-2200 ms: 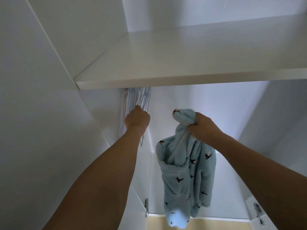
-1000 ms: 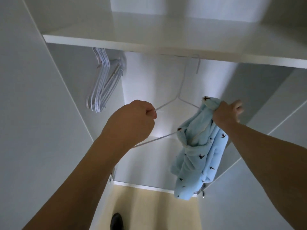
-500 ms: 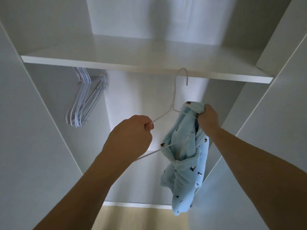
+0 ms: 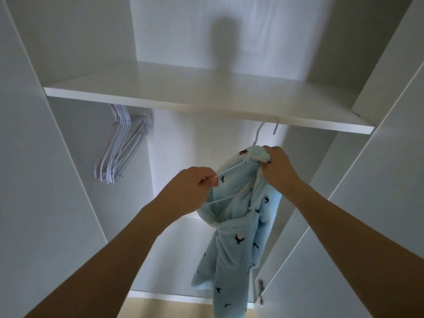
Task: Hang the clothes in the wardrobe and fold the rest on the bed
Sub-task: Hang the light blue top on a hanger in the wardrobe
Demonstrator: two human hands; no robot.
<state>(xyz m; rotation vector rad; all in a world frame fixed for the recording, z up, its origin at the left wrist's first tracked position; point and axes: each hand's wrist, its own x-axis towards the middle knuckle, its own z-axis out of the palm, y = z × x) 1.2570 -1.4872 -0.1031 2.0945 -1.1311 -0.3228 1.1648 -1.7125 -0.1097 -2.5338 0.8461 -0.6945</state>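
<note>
Since half a second ago you have drawn the white hanger [image 4: 231,167] into the neck of the light-blue garment [image 4: 231,237], whose only marking is small dark bird prints. The hanger's hook sits just under the shelf [image 4: 183,104] edge, well apart from the spare hangers [image 4: 119,148] at left. Your left hand [image 4: 188,191] pinches the hanger's arm; your right hand [image 4: 278,167] grips the collar.

I'm looking up into a white wardrobe [image 4: 68,203]. A white shelf [image 4: 183,97] spans it, with an open compartment above; a soft rounded shadow [image 4: 223,42] falls on the back panel there. Side panels run pale grey. An open door [image 4: 344,249] stands at right, a metal hinge [image 4: 260,286] on its inner edge. A strip of light wooden floor [image 4: 172,308] shows below. Light is dim and cool.
</note>
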